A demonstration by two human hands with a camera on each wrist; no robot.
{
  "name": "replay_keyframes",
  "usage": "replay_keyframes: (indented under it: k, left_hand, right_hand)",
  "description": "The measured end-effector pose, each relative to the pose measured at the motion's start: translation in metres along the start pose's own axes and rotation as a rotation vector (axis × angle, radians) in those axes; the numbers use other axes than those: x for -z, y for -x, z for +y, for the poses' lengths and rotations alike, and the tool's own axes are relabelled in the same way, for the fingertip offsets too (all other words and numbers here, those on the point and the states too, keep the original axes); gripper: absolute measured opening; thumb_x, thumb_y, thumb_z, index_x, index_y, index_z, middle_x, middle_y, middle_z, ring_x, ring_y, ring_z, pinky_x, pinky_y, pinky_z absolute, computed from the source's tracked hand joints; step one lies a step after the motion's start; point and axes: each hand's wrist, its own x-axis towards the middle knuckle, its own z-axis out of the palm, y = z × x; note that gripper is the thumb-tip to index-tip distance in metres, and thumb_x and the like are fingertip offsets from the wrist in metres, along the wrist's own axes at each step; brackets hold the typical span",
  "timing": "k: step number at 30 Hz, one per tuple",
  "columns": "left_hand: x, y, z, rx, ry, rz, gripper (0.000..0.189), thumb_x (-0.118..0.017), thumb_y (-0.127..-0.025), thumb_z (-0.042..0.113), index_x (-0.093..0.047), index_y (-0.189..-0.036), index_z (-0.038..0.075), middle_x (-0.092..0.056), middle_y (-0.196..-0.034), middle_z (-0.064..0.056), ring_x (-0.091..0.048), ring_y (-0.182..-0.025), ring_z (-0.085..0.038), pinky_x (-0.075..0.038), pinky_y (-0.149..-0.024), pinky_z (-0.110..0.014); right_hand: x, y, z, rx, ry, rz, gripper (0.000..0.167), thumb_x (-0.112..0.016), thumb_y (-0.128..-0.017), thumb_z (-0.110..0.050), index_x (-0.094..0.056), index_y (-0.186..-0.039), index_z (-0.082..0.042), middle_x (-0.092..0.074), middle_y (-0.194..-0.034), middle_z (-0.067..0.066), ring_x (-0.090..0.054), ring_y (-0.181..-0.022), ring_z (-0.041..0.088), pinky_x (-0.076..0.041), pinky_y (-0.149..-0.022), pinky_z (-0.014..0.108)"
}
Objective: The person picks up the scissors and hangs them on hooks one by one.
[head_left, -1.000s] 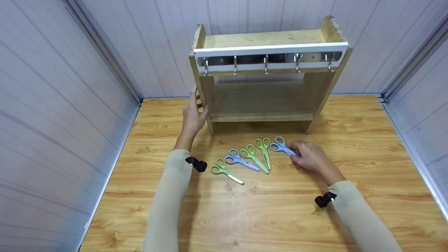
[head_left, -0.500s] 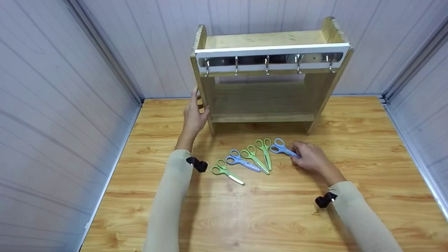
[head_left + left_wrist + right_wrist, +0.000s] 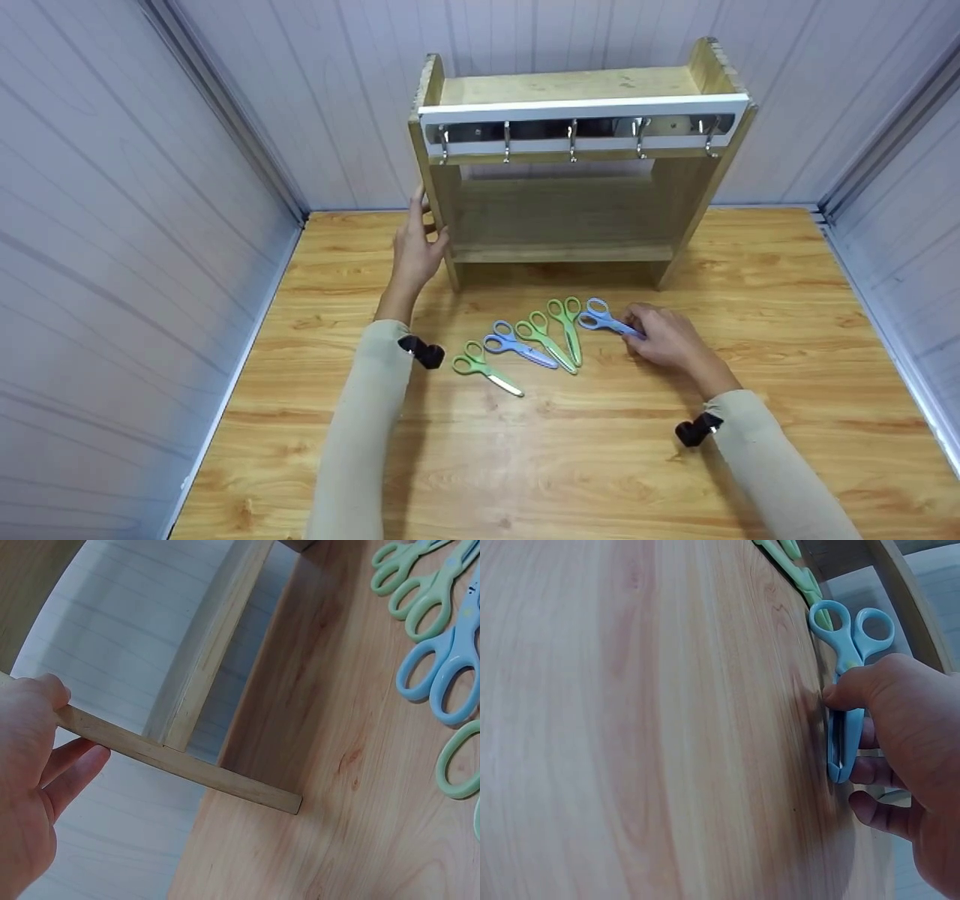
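My left hand (image 3: 417,251) holds the left side panel of a wooden shelf rack (image 3: 562,253). In the left wrist view the thumb lies on one side of the panel edge (image 3: 180,761) and the fingers on the other. With my right hand (image 3: 664,335) I pinch a pair of blue scissors (image 3: 845,667) by the blade part, handle loops pointing to the rack. Left of it on the table lie two green scissors (image 3: 568,322) side by side, blue scissors (image 3: 510,343), and a third green pair (image 3: 480,365) farthest left.
A white rail with a row of metal hooks (image 3: 573,139) runs across the rack's upper front. The rack stands near the back wall (image 3: 360,105) on a wood-grain table (image 3: 480,472). Panelled walls close off both sides.
Both hands keep almost the same place and hold. The blue scissors in my right hand have tilted or shifted very slightly.
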Motion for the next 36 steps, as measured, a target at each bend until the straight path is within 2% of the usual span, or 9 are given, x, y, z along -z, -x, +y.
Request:
replay_keyframes:
  k: [8,16,23,36]
  left_hand:
    - [0.0,-0.001,0.001,0.011,-0.011,0.004,0.082,-0.071,-0.104,0.001,-0.032,-0.175,0.009,-0.067,-0.154,-0.027,-0.08,-0.124,-0.049,-0.073,-0.098,-0.055]
    - [0.0,0.0,0.0,0.012,-0.026,-0.007,0.081,-0.07,-0.105,0.001,-0.03,-0.175,0.009,-0.066,-0.156,-0.029,-0.078,-0.127,-0.05,-0.071,-0.102,-0.059]
    - [0.0,0.0,0.001,0.017,-0.021,-0.012,0.083,-0.07,-0.105,0.001,-0.028,-0.177,0.011,-0.065,-0.157,-0.029,-0.078,-0.128,-0.05,-0.071,-0.104,-0.058]
    - [0.0,0.0,0.0,0.011,0.007,-0.019,0.083,-0.069,-0.105,0.001,-0.028,-0.177,0.014,-0.063,-0.157,-0.03,-0.077,-0.13,-0.052,-0.071,-0.103,-0.058]
  right_hand:
    - [0.002,0.001,0.001,0.027,0.018,-0.006,0.012,-0.079,-0.1,-0.017,-0.073,-0.109,-0.011,-0.071,-0.082,0.0,-0.059,-0.071,0.013,-0.046,-0.062,0.034]
    - [0.008,0.002,-0.001,-0.01,-0.002,-0.029,0.015,-0.077,-0.1,-0.016,-0.073,-0.114,-0.011,-0.075,-0.088,0.0,-0.062,-0.076,0.015,-0.048,-0.066,0.034]
    - [0.017,0.001,-0.005,-0.004,0.002,-0.028,0.017,-0.076,-0.102,-0.016,-0.072,-0.116,-0.009,-0.071,-0.087,0.002,-0.057,-0.073,0.015,-0.043,-0.063,0.03]
    - [0.034,0.0,-0.007,0.056,0.003,0.06,0.015,-0.079,-0.099,-0.009,-0.072,-0.113,-0.008,-0.071,-0.084,0.005,-0.057,-0.069,0.014,-0.043,-0.061,0.028]
